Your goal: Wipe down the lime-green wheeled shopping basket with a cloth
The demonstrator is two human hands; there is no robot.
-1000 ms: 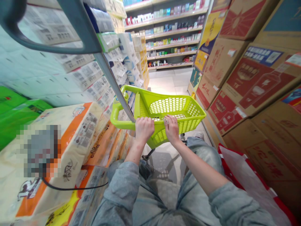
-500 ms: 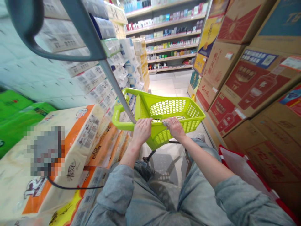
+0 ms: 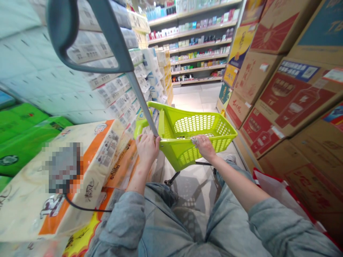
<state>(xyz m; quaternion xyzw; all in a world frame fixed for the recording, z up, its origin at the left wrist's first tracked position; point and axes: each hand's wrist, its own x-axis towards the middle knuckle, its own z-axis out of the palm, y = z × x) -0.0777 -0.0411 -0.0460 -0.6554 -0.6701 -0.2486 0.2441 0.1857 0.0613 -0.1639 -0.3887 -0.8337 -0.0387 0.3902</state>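
A lime green plastic shopping basket (image 3: 211, 125) on wheels stands in the aisle in front of my knees. Its grey pull handle (image 3: 118, 46) rises up and to the left, ending in a loop close to the camera. My left hand (image 3: 147, 148) is closed over the basket's near left corner, right at the foot of the grey pole. My right hand (image 3: 205, 146) grips the near rim further right, with a small pale crumpled thing (image 3: 194, 140) under its fingertips. The basket looks empty.
Stacked tissue packs (image 3: 80, 157) and white packs (image 3: 107, 89) wall the left side. Brown and red cartons (image 3: 289, 96) are piled on the right. A red and white bag (image 3: 284, 200) lies by my right leg. Stocked shelves (image 3: 198, 46) close the tiled aisle ahead.
My left hand slid left along the rim to the pole's foot. The basket swung slightly to the right, and the handle loop moved rightward in view.
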